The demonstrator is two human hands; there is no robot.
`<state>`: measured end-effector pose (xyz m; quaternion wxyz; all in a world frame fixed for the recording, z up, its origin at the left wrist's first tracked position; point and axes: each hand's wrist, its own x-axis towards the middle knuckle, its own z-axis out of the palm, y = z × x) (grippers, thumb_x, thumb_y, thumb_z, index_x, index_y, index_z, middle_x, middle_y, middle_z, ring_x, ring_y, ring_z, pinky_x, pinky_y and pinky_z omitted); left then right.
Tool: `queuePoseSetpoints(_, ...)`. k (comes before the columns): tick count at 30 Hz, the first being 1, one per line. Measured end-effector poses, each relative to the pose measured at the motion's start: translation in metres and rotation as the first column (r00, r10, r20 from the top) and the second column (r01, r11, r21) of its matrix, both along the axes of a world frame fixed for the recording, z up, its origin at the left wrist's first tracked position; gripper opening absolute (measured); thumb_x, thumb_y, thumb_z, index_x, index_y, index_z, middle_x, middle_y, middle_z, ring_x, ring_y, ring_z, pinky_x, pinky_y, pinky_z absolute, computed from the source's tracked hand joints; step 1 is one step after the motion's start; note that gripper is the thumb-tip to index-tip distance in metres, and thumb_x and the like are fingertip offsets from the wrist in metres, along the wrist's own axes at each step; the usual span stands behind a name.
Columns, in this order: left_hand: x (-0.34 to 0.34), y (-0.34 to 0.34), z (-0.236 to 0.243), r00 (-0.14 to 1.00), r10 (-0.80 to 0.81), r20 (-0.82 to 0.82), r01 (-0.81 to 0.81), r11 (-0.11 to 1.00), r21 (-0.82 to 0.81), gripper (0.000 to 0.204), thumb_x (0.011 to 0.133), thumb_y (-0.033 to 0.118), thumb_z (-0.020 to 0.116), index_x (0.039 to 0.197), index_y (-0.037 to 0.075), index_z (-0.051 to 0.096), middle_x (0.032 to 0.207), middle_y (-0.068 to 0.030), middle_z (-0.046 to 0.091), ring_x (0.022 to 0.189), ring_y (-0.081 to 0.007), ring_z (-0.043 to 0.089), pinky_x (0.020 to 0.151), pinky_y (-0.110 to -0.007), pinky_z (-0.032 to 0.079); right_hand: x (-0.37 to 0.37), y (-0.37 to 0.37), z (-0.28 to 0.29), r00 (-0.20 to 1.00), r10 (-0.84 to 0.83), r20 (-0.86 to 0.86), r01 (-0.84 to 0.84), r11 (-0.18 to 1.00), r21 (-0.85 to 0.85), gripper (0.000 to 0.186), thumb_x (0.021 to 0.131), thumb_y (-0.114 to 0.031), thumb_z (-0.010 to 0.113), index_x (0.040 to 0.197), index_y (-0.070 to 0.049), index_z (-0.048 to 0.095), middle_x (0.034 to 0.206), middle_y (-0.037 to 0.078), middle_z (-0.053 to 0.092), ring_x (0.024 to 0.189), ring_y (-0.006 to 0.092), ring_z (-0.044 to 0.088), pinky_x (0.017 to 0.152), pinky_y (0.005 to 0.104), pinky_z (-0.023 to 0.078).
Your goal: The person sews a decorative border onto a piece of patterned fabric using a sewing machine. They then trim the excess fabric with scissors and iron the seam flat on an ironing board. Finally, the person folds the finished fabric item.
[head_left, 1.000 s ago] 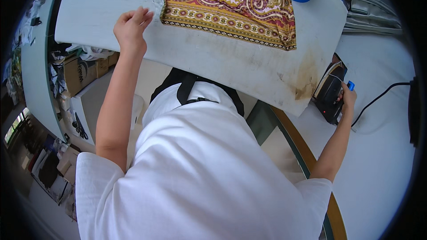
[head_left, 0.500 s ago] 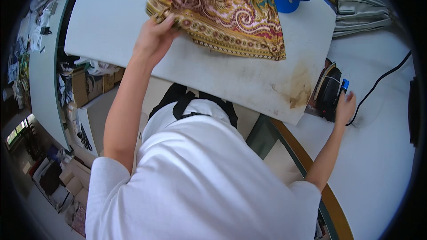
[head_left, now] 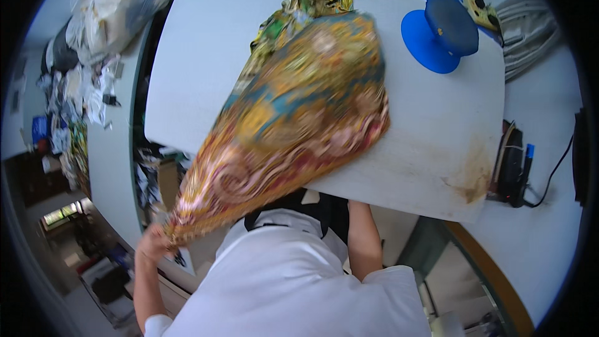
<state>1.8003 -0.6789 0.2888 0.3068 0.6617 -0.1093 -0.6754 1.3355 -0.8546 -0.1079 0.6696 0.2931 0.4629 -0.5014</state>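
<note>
A silky patterned cloth (head_left: pixel 306 106) in gold, teal and red lies over the board, blurred by motion. My left hand (head_left: pixel 153 243) is closed on its near left corner and holds it out past the board's front edge. The far end of the cloth bunches up in yellow-green folds. My right forearm (head_left: pixel 365 240) reaches to the front edge of the white board (head_left: pixel 437 156), where the hand itself is hidden. A dark iron (head_left: pixel 510 165) with a blue part rests to the right of the board.
A blue stand with a dark padded top (head_left: pixel 450 25) sits at the board's far right. A power strip (head_left: pixel 480 12) and the iron's black cord (head_left: pixel 552 178) are beyond it and to the right. Shelves with boxes (head_left: pixel 167 181) stand on the left; a brown scorch mark (head_left: pixel 474 178) stains the board.
My left hand has pulled the cloth's corner toward me and leftward, spreading the cloth. My right hand has left the iron and gone out of sight at the board's front edge. The view has shifted.
</note>
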Motion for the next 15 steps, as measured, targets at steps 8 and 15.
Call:
queuePoseSetpoints(8,0.109,0.010,-0.110,-0.033,-0.931,0.365,0.485,0.304,0.820,0.063,0.078,0.029,0.081,0.128,-0.003,0.058,0.116,-0.0241,0.066,0.105,-0.0399,0.065,0.089,-0.047,0.053,0.080,0.006,-0.017,0.974,-0.226,0.015,0.225,0.974,0.030,0.026,0.099,-0.030,0.059,0.110,-0.007,0.066,0.103,0.009,0.072,0.084,0.0235,0.068,0.072,0.0424,0.058)
queuePoseSetpoints(15,-0.103,-0.354,-0.144,0.134,-0.093,0.987,0.890,0.449,-0.078,0.032,0.095,0.017,0.066,0.118,-0.004,0.059,0.113,-0.0234,0.061,0.109,-0.0429,0.058,0.091,-0.046,0.047,0.112,0.006,-0.022,0.950,-0.312,0.018,0.312,0.950,0.013,0.028,0.101,-0.031,0.058,0.112,-0.007,0.066,0.105,0.010,0.071,0.085,0.0240,0.069,0.073,0.0429,0.058)
